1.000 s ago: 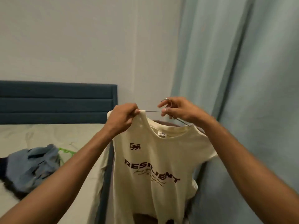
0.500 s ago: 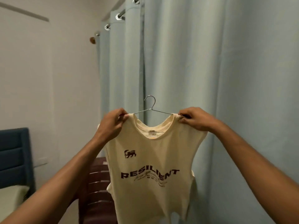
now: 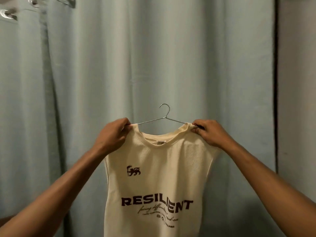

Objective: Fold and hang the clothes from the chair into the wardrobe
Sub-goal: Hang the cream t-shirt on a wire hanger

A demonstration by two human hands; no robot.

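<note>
Carrier: we see only a thin wire hanger point(image 3: 163, 117) bearing anything; no floor or furniture shows.
Hook: ours curves free at the top, upright, in front of the pale curtain point(image 3: 188, 57).
On it: we find a cream shirt point(image 3: 153, 182) draped over its arms, front facing us, printed RESILIENT.
Ends: hidden under the shirt's shoulders.

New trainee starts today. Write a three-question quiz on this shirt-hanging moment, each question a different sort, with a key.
1. True or false: the wire hanger hooks on a rail.
2. What grips the cream shirt at its shoulders? A) left hand only B) right hand only C) both
3. Fill in: behind the shirt hangs a pale ___.

Key: 1 false, it is held in the air; 2 C; 3 curtain.
</note>
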